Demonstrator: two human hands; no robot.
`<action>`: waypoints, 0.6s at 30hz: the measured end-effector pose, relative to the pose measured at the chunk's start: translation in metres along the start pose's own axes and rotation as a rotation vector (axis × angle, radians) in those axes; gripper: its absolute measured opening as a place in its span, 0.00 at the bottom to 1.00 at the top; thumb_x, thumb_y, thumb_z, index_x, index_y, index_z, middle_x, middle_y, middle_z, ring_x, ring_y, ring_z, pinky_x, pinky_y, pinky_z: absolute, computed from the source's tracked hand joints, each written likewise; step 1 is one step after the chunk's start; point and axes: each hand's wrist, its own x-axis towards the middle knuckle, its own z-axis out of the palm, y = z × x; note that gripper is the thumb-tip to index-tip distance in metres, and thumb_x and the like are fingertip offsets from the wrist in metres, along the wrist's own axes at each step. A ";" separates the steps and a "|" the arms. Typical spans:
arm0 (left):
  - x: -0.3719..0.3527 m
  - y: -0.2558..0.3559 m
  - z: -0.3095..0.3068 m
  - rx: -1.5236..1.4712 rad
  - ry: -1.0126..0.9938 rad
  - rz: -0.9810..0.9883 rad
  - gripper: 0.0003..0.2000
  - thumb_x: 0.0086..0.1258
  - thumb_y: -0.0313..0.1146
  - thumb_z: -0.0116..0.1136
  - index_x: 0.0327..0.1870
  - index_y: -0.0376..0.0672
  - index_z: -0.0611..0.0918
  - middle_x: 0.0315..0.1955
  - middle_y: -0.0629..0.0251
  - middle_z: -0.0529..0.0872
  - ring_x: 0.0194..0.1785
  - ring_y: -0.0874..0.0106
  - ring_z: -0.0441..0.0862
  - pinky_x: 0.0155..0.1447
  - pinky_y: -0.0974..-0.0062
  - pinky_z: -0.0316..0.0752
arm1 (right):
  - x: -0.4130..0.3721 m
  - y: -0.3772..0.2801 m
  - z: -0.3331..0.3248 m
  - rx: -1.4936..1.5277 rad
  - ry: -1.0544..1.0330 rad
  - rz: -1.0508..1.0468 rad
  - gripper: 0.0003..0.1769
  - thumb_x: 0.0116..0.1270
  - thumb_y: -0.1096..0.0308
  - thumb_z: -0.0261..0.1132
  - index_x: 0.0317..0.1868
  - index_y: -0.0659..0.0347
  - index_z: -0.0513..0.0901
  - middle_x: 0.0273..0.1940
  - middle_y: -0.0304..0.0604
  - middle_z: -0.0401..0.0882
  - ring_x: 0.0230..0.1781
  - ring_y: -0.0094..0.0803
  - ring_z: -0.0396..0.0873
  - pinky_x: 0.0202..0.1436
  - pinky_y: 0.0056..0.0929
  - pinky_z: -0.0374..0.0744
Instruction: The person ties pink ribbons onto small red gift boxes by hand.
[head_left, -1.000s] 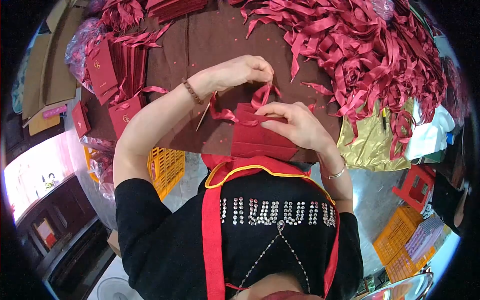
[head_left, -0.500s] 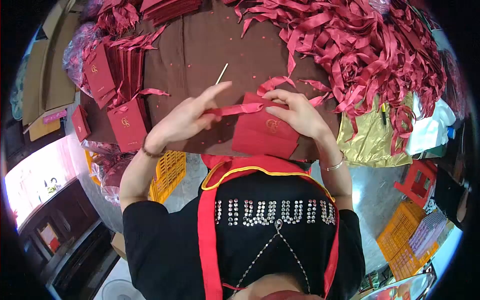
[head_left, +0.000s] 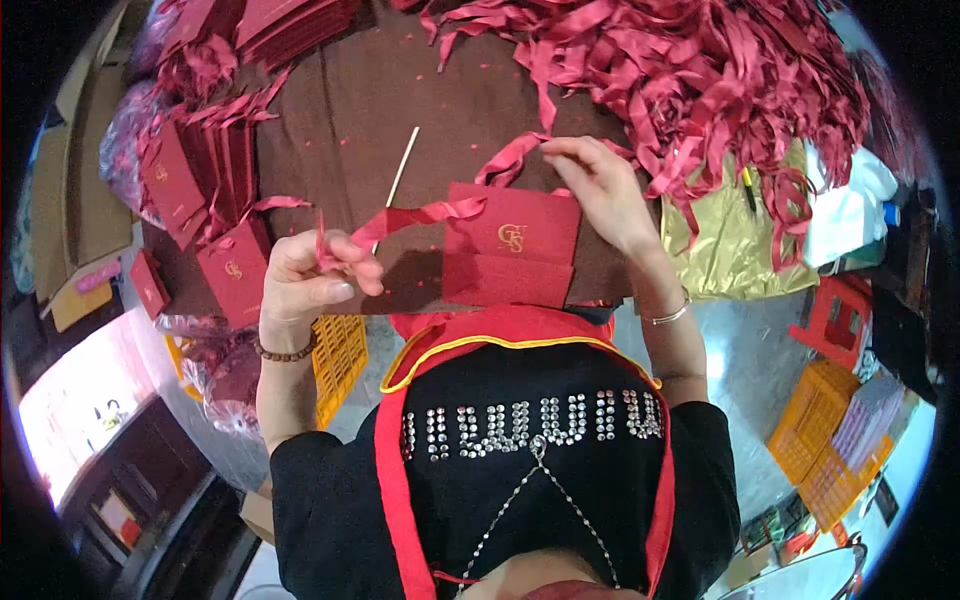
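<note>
A flat red paper bag (head_left: 510, 240) with a gold monogram lies at the table's front edge, its lower part folded across. From a spot near its top left corner a red ribbon (head_left: 425, 214) runs left to my left hand (head_left: 318, 275), which is closed on the ribbon's end, fingers curled and thumb pressed in. My right hand (head_left: 605, 190) is above the bag's top right corner. Its thumb and fingertips pinch together at another piece of red ribbon (head_left: 512, 157) behind the bag. A thin pale stick (head_left: 402, 172) lies on the brown cloth, partly under the stretched ribbon.
A large heap of red ribbons (head_left: 690, 90) covers the far right. Stacked red bags (head_left: 225, 165) stand at the left, more (head_left: 290, 30) at the back. Gold sheeting (head_left: 735, 245) hangs at the right edge. Orange crates (head_left: 340, 360) and a red stool (head_left: 835, 318) stand below.
My left hand has moved left and down, drawing the ribbon out from the bag. My right hand has lifted off the bag's top and moved up to the ribbon behind.
</note>
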 end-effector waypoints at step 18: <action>0.070 -0.060 0.082 0.350 -0.079 -0.369 0.12 0.72 0.35 0.52 0.45 0.36 0.82 0.22 0.76 0.76 0.23 0.87 0.67 0.26 0.87 0.60 | -0.051 -0.017 0.000 -0.311 -0.009 -0.007 0.14 0.63 0.67 0.62 0.50 0.57 0.79 0.54 0.50 0.72 0.45 0.47 0.79 0.45 0.39 0.78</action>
